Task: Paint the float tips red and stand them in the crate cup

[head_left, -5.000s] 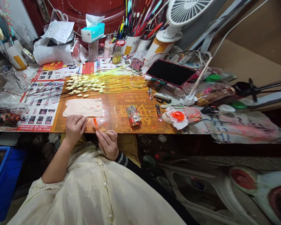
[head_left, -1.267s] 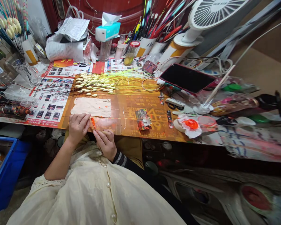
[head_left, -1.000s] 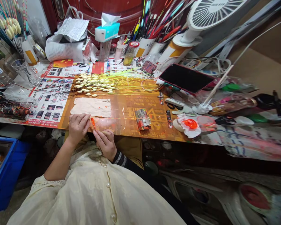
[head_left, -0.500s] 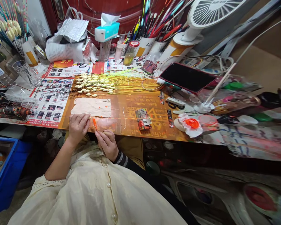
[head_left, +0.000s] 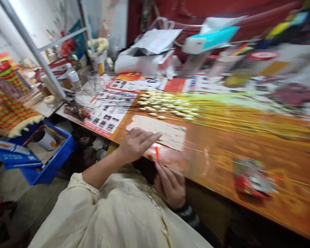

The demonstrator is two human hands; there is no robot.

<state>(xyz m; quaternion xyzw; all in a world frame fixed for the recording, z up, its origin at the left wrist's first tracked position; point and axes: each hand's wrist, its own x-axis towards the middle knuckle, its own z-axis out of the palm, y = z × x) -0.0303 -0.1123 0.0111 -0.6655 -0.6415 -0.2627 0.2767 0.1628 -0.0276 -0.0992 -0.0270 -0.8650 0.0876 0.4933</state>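
Observation:
My left hand lies over the table's front edge with its fingers stretched out, palm down, at the near side of a beige cloth with orange spots. A thin line, seemingly a float's stem, runs in from the left toward this hand; another stretch shows to the right. My right hand is closed on an orange-tipped stick, which points up toward the cloth; motion blur hides its exact kind. Behind the cloth lie several fishing floats with pale oval bodies and long thin stems.
A blurred, paint-stained metal piece lies on the brown tabletop at the right. Papers, a tissue box and jars line the back. On the floor at left stands a blue crate, near bundled red-and-yellow floats.
The view has swung left, bringing the crate and bundled floats into sight. My left hand's fingers are now straighter and reach over the cloth. My right hand still holds the orange-tipped stick.

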